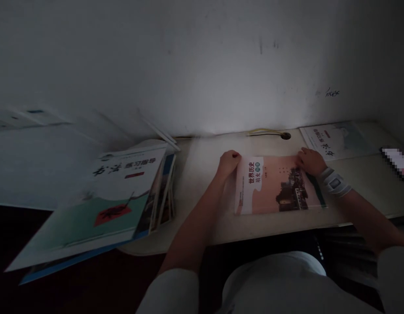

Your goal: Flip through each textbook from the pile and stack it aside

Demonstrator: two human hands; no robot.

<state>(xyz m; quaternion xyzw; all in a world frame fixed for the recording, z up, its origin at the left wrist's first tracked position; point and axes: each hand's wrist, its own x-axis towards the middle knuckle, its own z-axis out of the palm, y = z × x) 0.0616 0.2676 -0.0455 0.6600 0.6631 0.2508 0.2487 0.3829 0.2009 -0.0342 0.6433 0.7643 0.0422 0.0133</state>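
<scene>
A workbook [267,187] with a salmon-pink and white cover, Chinese characters and a picture of a building lies on the pale table, turned sideways to me. My left hand [230,162] is closed at its upper left corner, fingers curled and thumb pressed in; the pinch itself is partly hidden. At the upper right corner my right hand [311,162] grips the edge with bent fingers. A pale band with a watch-like face circles my right wrist. A dark green strip shows along the workbook's right side.
Left, a stack of books [123,196] overhangs the table's edge, a green-and-white calligraphy book on top. Another calligraphy book [339,139] lies at the back right, near a phone [397,163]. A yellow cable [267,130] runs by a round table hole [286,136] along the wall.
</scene>
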